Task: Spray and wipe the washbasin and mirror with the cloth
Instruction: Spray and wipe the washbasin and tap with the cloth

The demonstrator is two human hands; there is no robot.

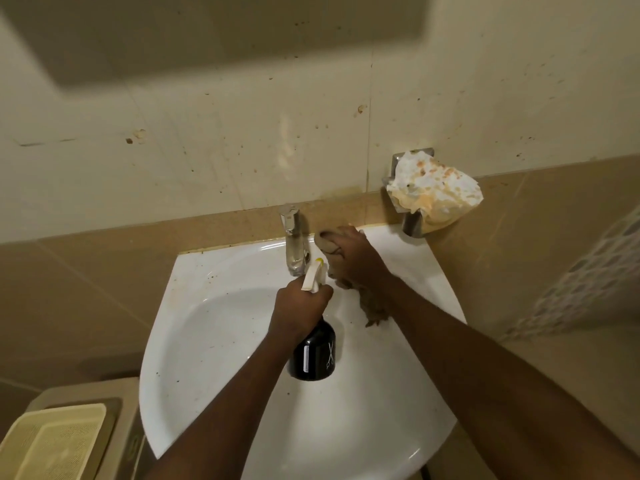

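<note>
Both hands outstretched, left hand (300,306) fisted in a grip; right hand (353,258) pressing palm-down

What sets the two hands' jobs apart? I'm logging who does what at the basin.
The left hand grips a black spray bottle over the bowl; the right hand presses a brown cloth onto the washbasin rim beside the tap. The left fingers curl round the bottle's neck; the right hand lies flatter. Both work over the basin.
</note>
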